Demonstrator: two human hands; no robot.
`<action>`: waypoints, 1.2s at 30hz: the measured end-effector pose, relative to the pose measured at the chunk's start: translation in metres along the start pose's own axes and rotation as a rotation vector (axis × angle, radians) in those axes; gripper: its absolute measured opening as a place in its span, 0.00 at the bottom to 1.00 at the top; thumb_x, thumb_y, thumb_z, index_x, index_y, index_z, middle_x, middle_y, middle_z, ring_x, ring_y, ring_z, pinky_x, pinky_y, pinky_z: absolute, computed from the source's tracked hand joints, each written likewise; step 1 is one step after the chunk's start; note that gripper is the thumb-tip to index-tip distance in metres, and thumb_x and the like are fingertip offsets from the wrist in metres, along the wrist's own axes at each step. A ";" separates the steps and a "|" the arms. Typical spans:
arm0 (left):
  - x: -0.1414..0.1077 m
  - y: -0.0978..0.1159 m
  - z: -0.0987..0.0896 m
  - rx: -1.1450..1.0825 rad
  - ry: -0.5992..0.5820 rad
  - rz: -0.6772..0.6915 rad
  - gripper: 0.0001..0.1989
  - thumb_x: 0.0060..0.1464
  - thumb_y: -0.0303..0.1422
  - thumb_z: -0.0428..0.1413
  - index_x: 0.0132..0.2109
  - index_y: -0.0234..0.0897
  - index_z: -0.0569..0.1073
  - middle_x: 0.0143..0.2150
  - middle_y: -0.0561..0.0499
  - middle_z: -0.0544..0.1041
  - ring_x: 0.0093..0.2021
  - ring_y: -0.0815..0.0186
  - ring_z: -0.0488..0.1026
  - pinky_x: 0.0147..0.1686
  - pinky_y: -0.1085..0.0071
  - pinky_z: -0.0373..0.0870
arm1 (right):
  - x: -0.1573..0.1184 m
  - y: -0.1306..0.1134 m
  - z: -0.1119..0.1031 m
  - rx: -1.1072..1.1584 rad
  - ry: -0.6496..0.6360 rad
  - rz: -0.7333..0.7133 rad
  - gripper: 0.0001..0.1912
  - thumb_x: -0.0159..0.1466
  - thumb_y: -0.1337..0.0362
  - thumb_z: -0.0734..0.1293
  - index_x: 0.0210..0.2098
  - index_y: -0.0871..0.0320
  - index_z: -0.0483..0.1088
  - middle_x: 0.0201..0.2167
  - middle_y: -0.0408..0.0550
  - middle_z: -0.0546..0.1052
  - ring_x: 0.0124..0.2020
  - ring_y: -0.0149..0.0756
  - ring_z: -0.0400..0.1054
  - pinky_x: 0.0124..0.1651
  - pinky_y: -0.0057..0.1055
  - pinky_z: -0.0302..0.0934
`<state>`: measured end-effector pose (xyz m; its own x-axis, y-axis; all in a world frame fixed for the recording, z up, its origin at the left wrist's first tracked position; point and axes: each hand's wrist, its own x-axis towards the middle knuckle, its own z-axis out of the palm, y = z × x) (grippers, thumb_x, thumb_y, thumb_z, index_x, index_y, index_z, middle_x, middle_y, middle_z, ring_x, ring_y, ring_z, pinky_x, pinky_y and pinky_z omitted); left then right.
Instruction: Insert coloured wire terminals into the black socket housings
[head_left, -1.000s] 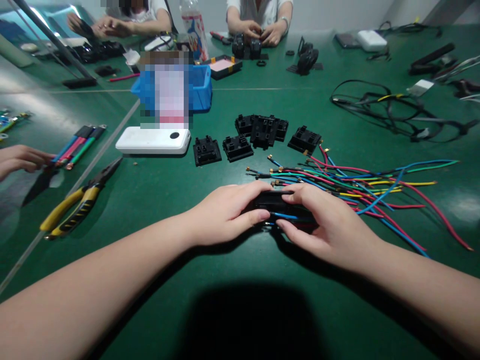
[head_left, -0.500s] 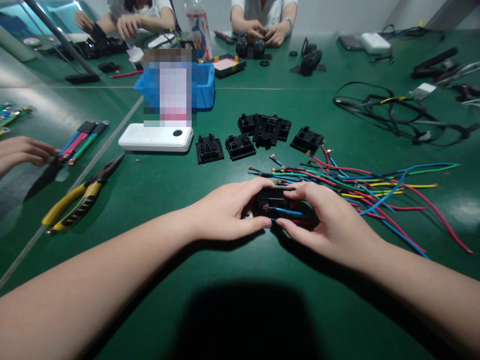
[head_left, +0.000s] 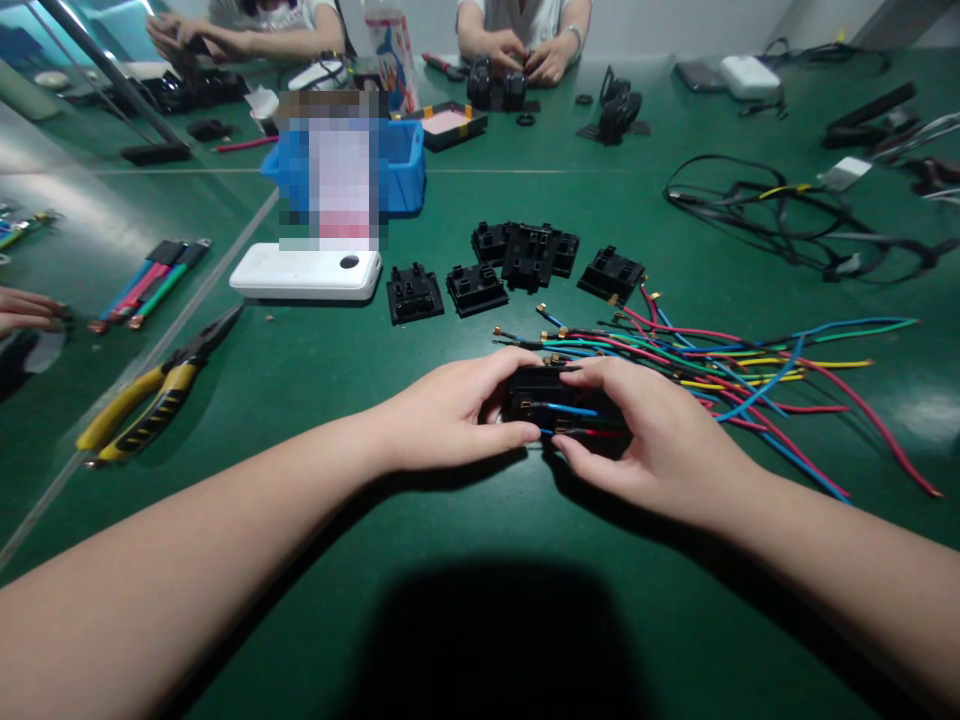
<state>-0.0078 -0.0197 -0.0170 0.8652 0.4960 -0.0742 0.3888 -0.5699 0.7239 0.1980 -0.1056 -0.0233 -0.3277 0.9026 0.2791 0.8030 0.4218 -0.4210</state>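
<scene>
Between my two hands is a black plastic socket housing (head_left: 541, 384), held just above or on the green table; which of the two I cannot tell. A blue wire (head_left: 574, 409) and a red wire lie across its near side, with brass terminals at their left ends. My left hand (head_left: 469, 410) grips the housing's left end, thumb along the near edge. Around the right end closes my right hand (head_left: 649, 420), its thumb low on the near side. Fingertips behind the housing are hidden. Just beyond lies a bundle of coloured wires (head_left: 739, 365) with brass terminals.
Several black housings (head_left: 478, 288) lie ahead, beside a white power bank (head_left: 306, 273) and a blue bin (head_left: 407, 170). Yellow-handled pliers (head_left: 159, 395) rest at left, near a co-worker's hand (head_left: 28, 310). Black cables (head_left: 795, 215) spread at right. Two people sit across the table.
The housing has tipped slightly in my hands, so the red wire and its terminal show more. The co-worker's hand at left has drawn back from the wires there.
</scene>
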 end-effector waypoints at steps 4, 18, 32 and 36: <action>0.000 0.001 0.001 0.021 -0.002 -0.001 0.26 0.55 0.42 0.53 0.57 0.36 0.59 0.36 0.51 0.73 0.31 0.68 0.69 0.30 0.73 0.63 | -0.001 0.000 0.000 0.000 0.003 -0.009 0.16 0.59 0.60 0.66 0.45 0.60 0.64 0.43 0.56 0.74 0.43 0.47 0.70 0.44 0.44 0.66; -0.002 -0.001 0.001 0.026 0.003 0.032 0.26 0.56 0.44 0.52 0.57 0.36 0.58 0.45 0.46 0.73 0.38 0.63 0.71 0.36 0.70 0.67 | 0.000 0.002 0.002 0.020 0.009 -0.009 0.15 0.60 0.60 0.66 0.45 0.58 0.63 0.43 0.56 0.74 0.43 0.47 0.69 0.44 0.44 0.65; -0.002 -0.001 0.001 -0.071 0.048 0.022 0.19 0.62 0.40 0.47 0.56 0.36 0.61 0.52 0.47 0.72 0.48 0.62 0.70 0.47 0.69 0.64 | 0.000 0.002 0.001 0.015 0.007 -0.020 0.15 0.61 0.60 0.66 0.45 0.60 0.64 0.44 0.56 0.74 0.43 0.45 0.69 0.45 0.43 0.66; -0.002 -0.001 0.002 -0.071 0.052 0.035 0.19 0.62 0.39 0.46 0.56 0.35 0.61 0.52 0.48 0.72 0.49 0.63 0.69 0.47 0.70 0.63 | 0.000 0.002 0.002 0.010 0.017 -0.026 0.16 0.61 0.60 0.66 0.45 0.60 0.65 0.44 0.55 0.74 0.43 0.44 0.69 0.45 0.42 0.66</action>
<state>-0.0093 -0.0213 -0.0190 0.8594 0.5110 -0.0140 0.3340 -0.5406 0.7721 0.1985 -0.1046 -0.0254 -0.3399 0.8895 0.3053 0.7893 0.4463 -0.4218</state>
